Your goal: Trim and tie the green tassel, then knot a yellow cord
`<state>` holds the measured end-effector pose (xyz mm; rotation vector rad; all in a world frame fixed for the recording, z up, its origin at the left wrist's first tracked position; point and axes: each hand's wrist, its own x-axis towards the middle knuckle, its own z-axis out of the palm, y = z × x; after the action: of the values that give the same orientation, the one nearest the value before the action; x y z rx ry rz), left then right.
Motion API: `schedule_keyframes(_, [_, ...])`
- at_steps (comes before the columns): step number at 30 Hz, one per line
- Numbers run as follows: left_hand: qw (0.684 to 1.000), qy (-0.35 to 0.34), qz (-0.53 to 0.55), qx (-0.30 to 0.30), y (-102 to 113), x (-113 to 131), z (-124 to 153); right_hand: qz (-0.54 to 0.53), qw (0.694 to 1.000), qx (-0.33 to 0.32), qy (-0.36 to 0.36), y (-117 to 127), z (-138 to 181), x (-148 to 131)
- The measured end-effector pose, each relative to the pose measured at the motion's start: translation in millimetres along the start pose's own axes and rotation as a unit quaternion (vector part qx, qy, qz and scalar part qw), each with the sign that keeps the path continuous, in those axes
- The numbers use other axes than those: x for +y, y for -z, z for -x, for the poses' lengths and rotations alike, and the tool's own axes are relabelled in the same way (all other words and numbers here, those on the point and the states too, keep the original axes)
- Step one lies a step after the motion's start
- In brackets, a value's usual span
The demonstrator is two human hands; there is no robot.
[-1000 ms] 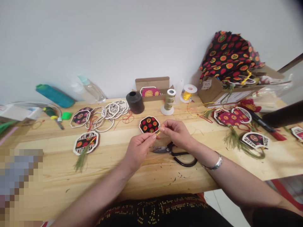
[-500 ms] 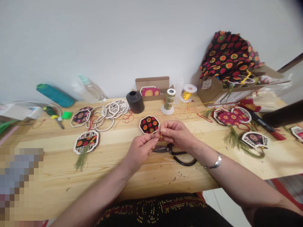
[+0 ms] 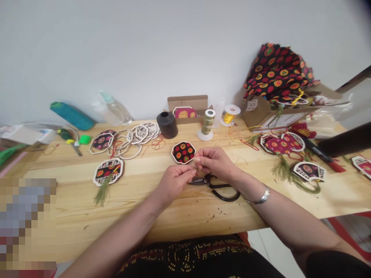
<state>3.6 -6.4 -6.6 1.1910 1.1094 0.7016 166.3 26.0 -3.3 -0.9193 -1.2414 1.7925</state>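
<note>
My left hand (image 3: 177,179) and my right hand (image 3: 213,164) meet fingertip to fingertip above the table. Both are closed in a pinch around a small piece of yellow cord, which the fingers now almost fully hide. Just behind them lies a wood-rimmed ornament (image 3: 183,152) with black, red-dotted fabric. Under the right hand rests a pair of scissors (image 3: 226,193) with black handles, its blades partly covered by the fingers.
At the back stand a black thread cone (image 3: 167,125), a green thread spool (image 3: 206,125) and a yellow cord spool (image 3: 230,115). Wooden frames (image 3: 142,133) and a tasselled ornament (image 3: 108,172) lie left. Right are a cardboard box (image 3: 261,112) with fabric and more ornaments (image 3: 281,143).
The yellow cord showed between my fingertips earlier and is now mostly hidden. My fingers have shifted slightly in their pinch. The whole view has turned a little.
</note>
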Motion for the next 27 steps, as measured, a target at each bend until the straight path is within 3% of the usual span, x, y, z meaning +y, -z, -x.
schedule_keyframes(8, [0.999,-0.008,0.005,0.037,0,7,2,0.06,0.997,0.024,0.03,-3,2,-16])
schedule_keyframes(11, [0.994,-0.039,-0.038,0.094,2,16,4,0.161,0.981,0.087,0.057,3,10,-27])
schedule_keyframes(13, [0.981,-0.098,-0.088,0.14,8,24,8,0.302,0.941,0.125,0.09,8,21,-30])
schedule_keyframes(14, [0.976,-0.114,-0.106,0.151,12,28,11,0.395,0.905,0.12,0.102,11,29,-30])
schedule_keyframes(17, [0.969,-0.111,-0.141,0.167,25,34,24,0.625,0.772,0.051,0.107,19,56,-19])
schedule_keyframes(19, [0.968,-0.098,-0.151,0.176,32,32,33,0.686,0.72,0.03,0.104,21,73,-10])
schedule_keyframes(21, [0.969,-0.068,-0.137,0.192,35,24,39,0.709,0.698,0.027,0.097,22,85,-2])
schedule_keyframes(27, [0.972,0.021,-0.025,0.233,27,1,42,0.725,0.685,0.04,0.065,18,102,3])
